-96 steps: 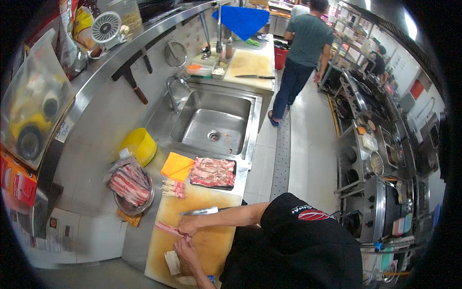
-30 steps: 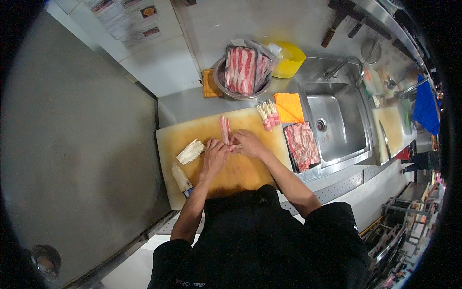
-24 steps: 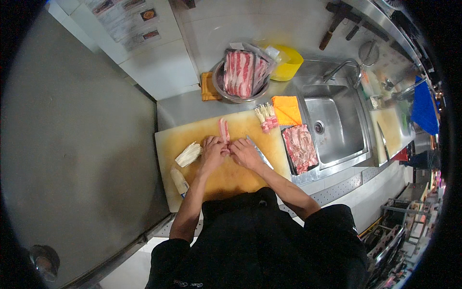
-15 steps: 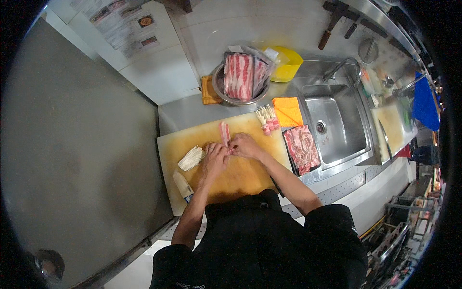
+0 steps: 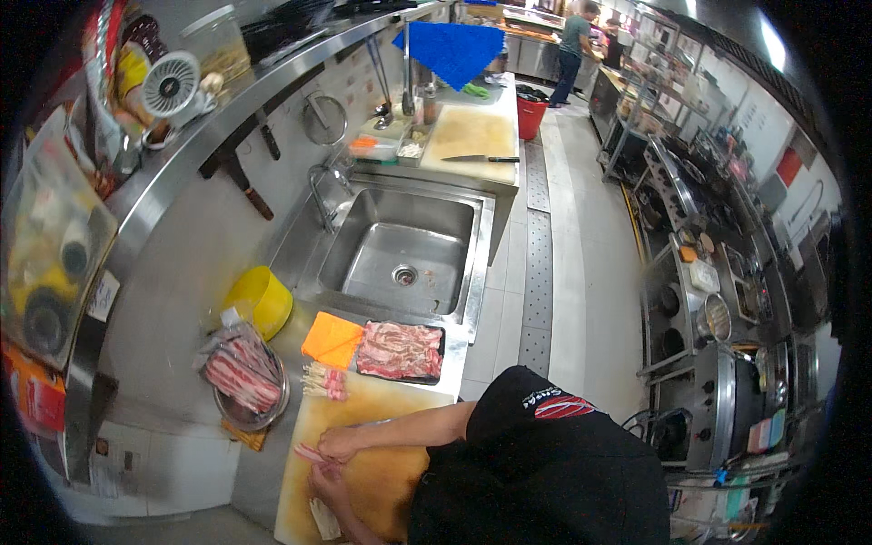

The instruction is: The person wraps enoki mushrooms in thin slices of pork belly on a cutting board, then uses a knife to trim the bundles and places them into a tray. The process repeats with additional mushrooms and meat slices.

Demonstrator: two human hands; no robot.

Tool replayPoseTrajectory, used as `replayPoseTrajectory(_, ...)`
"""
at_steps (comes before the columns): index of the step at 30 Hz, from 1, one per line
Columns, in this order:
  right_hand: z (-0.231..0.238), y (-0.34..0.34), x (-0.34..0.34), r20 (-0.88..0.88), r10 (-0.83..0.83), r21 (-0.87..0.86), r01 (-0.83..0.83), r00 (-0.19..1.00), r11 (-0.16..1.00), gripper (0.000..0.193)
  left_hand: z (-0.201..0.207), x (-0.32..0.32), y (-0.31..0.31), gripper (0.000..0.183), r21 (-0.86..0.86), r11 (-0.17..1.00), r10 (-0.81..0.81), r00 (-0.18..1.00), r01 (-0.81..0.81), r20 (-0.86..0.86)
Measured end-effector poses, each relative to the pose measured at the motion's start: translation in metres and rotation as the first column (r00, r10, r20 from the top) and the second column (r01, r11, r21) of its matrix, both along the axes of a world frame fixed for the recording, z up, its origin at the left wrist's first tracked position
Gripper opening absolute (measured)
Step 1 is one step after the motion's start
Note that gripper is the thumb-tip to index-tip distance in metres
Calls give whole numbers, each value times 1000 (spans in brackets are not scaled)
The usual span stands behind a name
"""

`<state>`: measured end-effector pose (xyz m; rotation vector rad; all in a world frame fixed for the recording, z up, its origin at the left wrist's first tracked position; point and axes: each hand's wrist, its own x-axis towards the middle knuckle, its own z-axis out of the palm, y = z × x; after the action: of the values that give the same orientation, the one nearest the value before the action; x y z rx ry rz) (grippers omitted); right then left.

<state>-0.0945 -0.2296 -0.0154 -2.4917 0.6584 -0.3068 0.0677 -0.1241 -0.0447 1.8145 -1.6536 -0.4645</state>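
Observation:
My right hand (image 5: 340, 445) and my left hand (image 5: 329, 482) are close together over the yellowed cutting board (image 5: 381, 477). Both have their fingers closed around the near end of a bacon strip (image 5: 306, 450), whose other end lies flat on the board. What is inside the rolled part is hidden by my fingers. Beside my left forearm lies a bunch of white enoki mushrooms (image 5: 322, 520), partly covered by the arm. Several bacon-wrapped enoki rolls (image 5: 327, 382) sit at the board's edge, next to a black tray of sliced raw meat (image 5: 400, 350).
An orange cloth (image 5: 332, 339) lies by the tray. A metal bowl (image 5: 281, 400) holds packaged bacon (image 5: 241, 377), near a yellow tub (image 5: 263, 302). Beyond are a steel sink (image 5: 413, 241) and another board with a knife (image 5: 480, 159). A person (image 5: 574, 54) stands far off.
The view has swung to the right, bringing in the aisle, the stoves and a distant person. My hands stay together at the bacon strip on the board.

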Motion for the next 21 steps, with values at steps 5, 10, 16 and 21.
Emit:
replayPoseTrajectory(5,-12,-20,5,-86,51,35,-48,995,998,29,-3,-19,-2,41,-245,950,-100,933,192,345)
replayPoseTrajectory(10,-12,-29,11,-121,121,45,-116,985,992,29,-41,-8,3,47,-346,920,-50,932,182,358)
replayPoseTrajectory(16,-27,-12,12,24,97,-99,-94,995,991,28,-41,23,0,34,-156,966,-157,947,207,281)
replayPoseTrajectory(21,-48,2,-6,273,-18,-239,86,962,967,28,16,-7,-4,23,58,995,-85,993,80,86)
